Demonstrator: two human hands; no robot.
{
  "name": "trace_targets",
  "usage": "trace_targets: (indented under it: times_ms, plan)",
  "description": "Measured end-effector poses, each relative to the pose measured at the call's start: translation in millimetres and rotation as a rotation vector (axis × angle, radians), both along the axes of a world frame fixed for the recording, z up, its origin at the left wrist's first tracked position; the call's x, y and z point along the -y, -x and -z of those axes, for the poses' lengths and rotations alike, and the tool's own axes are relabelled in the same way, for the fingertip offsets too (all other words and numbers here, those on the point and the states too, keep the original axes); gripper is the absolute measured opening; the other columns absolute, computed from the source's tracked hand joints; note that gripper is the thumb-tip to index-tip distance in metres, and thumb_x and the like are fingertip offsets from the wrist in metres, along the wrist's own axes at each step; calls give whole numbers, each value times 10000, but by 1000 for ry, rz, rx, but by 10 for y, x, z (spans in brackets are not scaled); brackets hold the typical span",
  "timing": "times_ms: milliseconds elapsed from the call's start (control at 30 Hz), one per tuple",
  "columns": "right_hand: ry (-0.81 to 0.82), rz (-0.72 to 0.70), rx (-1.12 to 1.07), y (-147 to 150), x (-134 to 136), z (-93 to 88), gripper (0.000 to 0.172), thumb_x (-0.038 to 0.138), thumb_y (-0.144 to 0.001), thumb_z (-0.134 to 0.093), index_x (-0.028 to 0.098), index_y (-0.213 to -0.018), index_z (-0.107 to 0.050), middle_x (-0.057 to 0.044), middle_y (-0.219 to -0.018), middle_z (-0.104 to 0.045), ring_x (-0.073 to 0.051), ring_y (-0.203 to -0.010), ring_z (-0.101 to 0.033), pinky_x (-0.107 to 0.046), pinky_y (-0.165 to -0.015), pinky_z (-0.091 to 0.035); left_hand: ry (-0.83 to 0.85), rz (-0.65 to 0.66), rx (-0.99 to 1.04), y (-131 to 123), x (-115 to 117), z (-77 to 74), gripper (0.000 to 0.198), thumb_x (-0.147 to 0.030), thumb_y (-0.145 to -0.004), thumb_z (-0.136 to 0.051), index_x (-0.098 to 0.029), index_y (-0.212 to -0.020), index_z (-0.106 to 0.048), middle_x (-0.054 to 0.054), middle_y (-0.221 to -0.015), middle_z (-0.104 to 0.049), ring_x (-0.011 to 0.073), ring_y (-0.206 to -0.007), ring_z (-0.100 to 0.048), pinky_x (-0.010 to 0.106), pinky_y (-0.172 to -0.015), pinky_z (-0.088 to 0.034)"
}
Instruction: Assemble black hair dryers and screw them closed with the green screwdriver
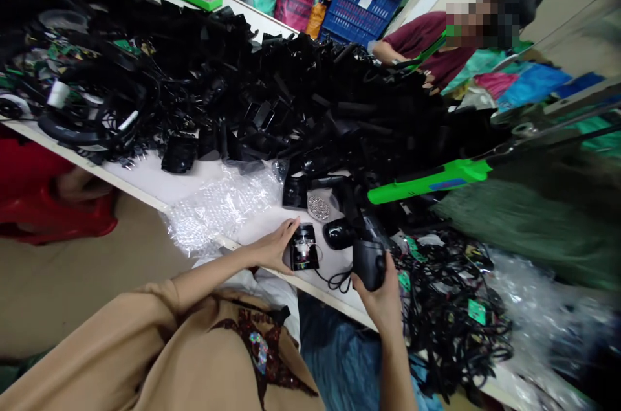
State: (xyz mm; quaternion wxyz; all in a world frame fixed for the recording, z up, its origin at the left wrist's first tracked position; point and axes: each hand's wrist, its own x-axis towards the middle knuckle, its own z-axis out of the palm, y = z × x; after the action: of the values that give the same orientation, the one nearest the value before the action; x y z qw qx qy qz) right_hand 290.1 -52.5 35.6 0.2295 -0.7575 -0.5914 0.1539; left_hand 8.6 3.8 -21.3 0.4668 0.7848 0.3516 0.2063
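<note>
My left hand (276,246) spans the left side of an opened black plastic housing (305,255) on the white table, fingers at its top edge and thumb near the bottom. Wires and a pale part show inside this housing. My right hand (385,291) grips a dark grey plastic casing (369,263) just above the tabletop. A thin black cable (339,280) lies between the two pieces. Behind them sit a glossy black rounded shell (338,234) and a small heap of silver screws (319,207). A green electric screwdriver (429,182) hangs above, to the right.
Black plastic parts (262,107) are piled along the table's back. Bubble wrap (228,204) lies left; tangled cables with green circuit boards (456,307) lie right. A co-worker in a maroon shirt (422,35) is across the table. A red stool (92,213) stands at left.
</note>
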Motion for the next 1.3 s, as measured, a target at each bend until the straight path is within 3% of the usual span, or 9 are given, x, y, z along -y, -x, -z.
trace_targets:
  times_ms: [167, 333, 500, 667, 800, 967, 1133, 1300]
  plan:
    - [57, -159, 227, -217, 91, 261, 861, 508, -736, -543, 138, -1416, -166, -201, -1308, -406, -342, -1185, -437, -491, -885, -449, 5, 26, 1, 68, 18, 20, 1368, -635, -523, -722, -170, -1391, 227, 147, -1487, 189, 356, -1374, 76, 468, -1125, -124]
    - [14, -255, 333, -255, 21, 101, 687, 495, -786, -513, 139, -1343, -328, -199, -1254, -472, -353, -1140, -482, -518, -854, -471, 107, -52, -24, 66, 43, -21, 1353, -673, -534, -688, -165, -1391, 228, 149, -1493, 164, 340, -1382, 44, 463, -1127, -130]
    - [-223, -396, 99, 136, -248, -84, 229, 344, -874, -440, 206, -986, -584, -110, -978, -623, -254, -943, -594, -443, -840, -490, 118, -121, -17, 42, 36, -113, 1249, -657, -613, -646, -170, -1409, 184, 138, -1510, 75, 305, -1391, -10, 441, -1135, -136]
    - [-123, -653, -20, 641, -551, 16, 200, 269, -888, -423, 210, -893, -614, -72, -910, -653, -198, -877, -617, -336, -794, -502, -2, -118, -59, -57, 57, -88, 1337, -643, -489, -731, -198, -1427, 111, 143, -1496, 148, 341, -1382, 48, 477, -1118, -172]
    - [-59, -741, -48, 764, -676, 25, 224, 230, -885, -404, 207, -845, -623, -61, -811, -655, -190, -762, -627, -314, -706, -506, -14, -86, -38, -18, 22, -48, 1321, -581, -536, -738, -181, -1414, 165, 177, -1495, -1, 334, -1383, -48, 475, -1101, -227]
    - [-6, -774, -115, 725, -752, -1, 191, 205, -865, -431, 200, -916, -614, -65, -870, -657, -186, -806, -625, -309, -744, -490, 17, -15, -11, 111, -164, -133, 1309, -545, -556, -741, -181, -1408, 183, 184, -1495, -10, 334, -1376, -111, 484, -1097, -223]
    - [-16, -708, -175, 689, -825, 92, 157, 211, -838, -469, 191, -801, -620, -66, -818, -640, -193, -776, -600, -319, -733, -462, 20, 43, -73, 110, -345, -239, 1296, -533, -553, -746, -175, -1418, 151, 171, -1505, -4, 315, -1384, -90, 467, -1115, -184]
    - [-38, -634, -235, 664, -878, 195, 138, 200, -804, -507, 184, -733, -624, -49, -775, -639, -181, -747, -585, -302, -720, -438, 3, 73, -115, 117, -478, -206, 1255, -507, -542, -758, -185, -1435, 63, 160, -1509, -19, 313, -1382, -103, 450, -1119, -177]
